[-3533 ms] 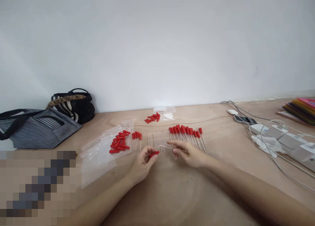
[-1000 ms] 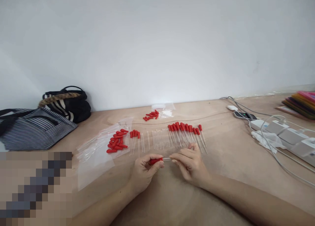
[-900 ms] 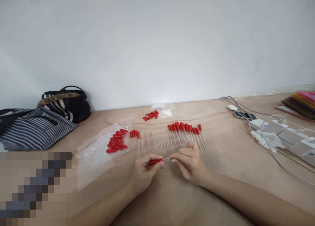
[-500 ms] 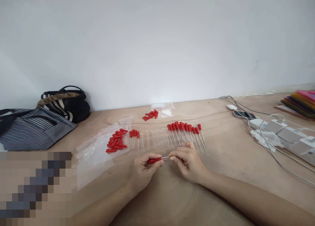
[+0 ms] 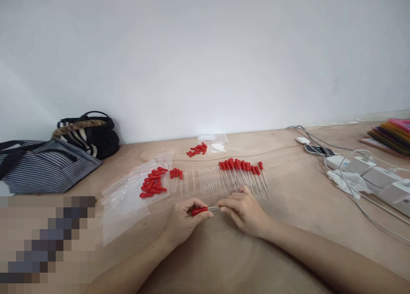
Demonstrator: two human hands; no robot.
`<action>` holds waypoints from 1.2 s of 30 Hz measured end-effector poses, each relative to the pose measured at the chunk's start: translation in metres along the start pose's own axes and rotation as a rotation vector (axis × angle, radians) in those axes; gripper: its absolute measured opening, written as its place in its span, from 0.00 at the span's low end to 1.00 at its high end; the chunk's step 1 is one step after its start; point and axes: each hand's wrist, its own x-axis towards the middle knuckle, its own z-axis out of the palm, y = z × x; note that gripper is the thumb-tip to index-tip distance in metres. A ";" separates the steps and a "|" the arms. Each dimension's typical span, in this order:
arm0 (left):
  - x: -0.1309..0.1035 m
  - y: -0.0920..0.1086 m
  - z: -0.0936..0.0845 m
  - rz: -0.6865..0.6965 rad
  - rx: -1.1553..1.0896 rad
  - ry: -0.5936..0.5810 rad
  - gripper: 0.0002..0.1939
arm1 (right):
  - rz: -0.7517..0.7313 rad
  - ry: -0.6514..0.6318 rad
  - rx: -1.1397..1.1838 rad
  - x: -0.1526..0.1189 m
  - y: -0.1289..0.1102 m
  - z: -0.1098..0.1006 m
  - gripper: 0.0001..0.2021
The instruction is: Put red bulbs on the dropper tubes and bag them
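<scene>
My left hand (image 5: pixel 183 219) is closed around a red rubber bulb (image 5: pixel 200 211). From the bulb's right end a thin clear glass tube (image 5: pixel 212 208) sticks out, and my right hand (image 5: pixel 245 211) pinches its far end. Bulb and tube line up nearly level above the table. Beyond my hands lie bare glass tubes (image 5: pixel 208 179) in a row. Droppers with red bulbs (image 5: pixel 238 164) are lined up to the right of them, and a few more capped droppers (image 5: pixel 176 173) lie to the left. Loose red bulbs (image 5: pixel 153 184) rest in a heap on clear plastic bags.
Clear plastic bags (image 5: pixel 123 215) spread at left, with a striped bag (image 5: pixel 54 168) and a black bag (image 5: pixel 102 136) behind. More red bulbs (image 5: pixel 197 149) lie near the wall. A power strip (image 5: pixel 381 176) with cables and a stack of coloured sheets (image 5: pixel 392 134) are at right.
The fingertips of my right hand have shifted slightly left along the tube. My left hand still holds the bulb, nearly in place. The view has moved a little.
</scene>
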 end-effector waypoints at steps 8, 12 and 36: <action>0.001 0.006 -0.013 -0.047 -0.010 -0.061 0.11 | -0.024 -0.069 -0.064 0.005 -0.003 0.000 0.09; 0.008 0.001 -0.030 0.025 0.140 -0.107 0.22 | 0.031 -0.094 -0.070 0.009 -0.002 0.000 0.09; 0.023 -0.062 -0.143 -0.049 0.644 0.036 0.17 | 0.614 -0.065 0.200 0.130 -0.030 0.077 0.12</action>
